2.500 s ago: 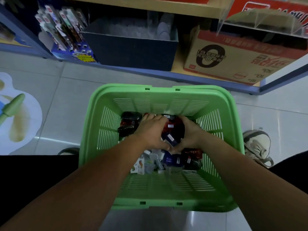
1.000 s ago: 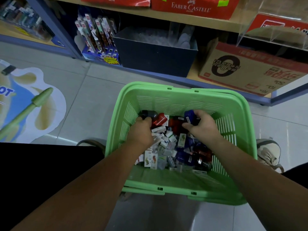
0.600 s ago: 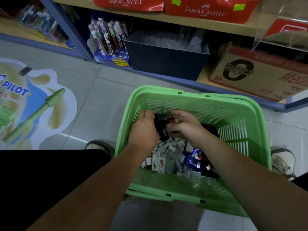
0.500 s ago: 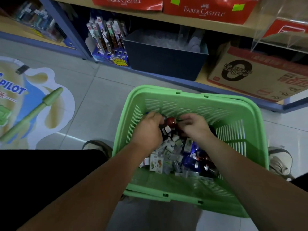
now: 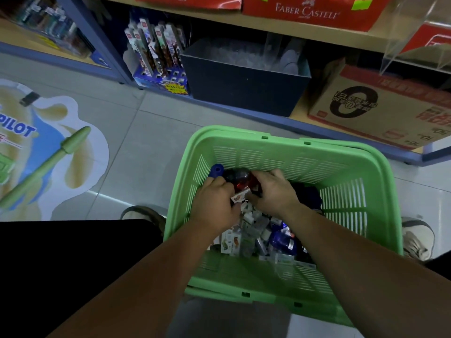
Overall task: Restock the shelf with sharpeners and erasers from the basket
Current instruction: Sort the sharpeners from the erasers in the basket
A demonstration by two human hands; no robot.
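Nearest the camera, two bare forearms are seen reaching forward over the near rim of a green basket [image 5: 246, 295], which is set on the tiled floor [image 5: 151, 132] between a black trouser leg [image 5: 73, 252] on the left and two pale shoes [image 5: 144, 213]. Inside the basket, a loose pile of erasers and sharpeners [image 5: 253, 234] is heaped on the bottom, small white packets being mixed with dark blue bodies. Just beyond the pile, the left hand [image 5: 214, 203] is held with its fingers curled, and a blue sharpener [image 5: 216, 170] is gripped in them, its end protruding past the knuckles towards the far left corner. The right hand [image 5: 273, 193] is curled over a red sharpener [image 5: 240, 180], which is grasped from above, close to the far slatted wall. A small eraser packet [image 5: 240, 196] is caught between the two thumbs; which hand pinches it cannot be told. Further off on the left, a floor sticker [image 5: 36, 154] marked PILOT is laid on the tiles. On the lowest board of the shelf [image 5: 300, 113], a pen display [image 5: 158, 57], a dark bin [image 5: 244, 89] and a cardboard box [image 5: 378, 106] are ranged side by side, and red Faber-Castell boxes [image 5: 305, 11] are stacked on the board above.
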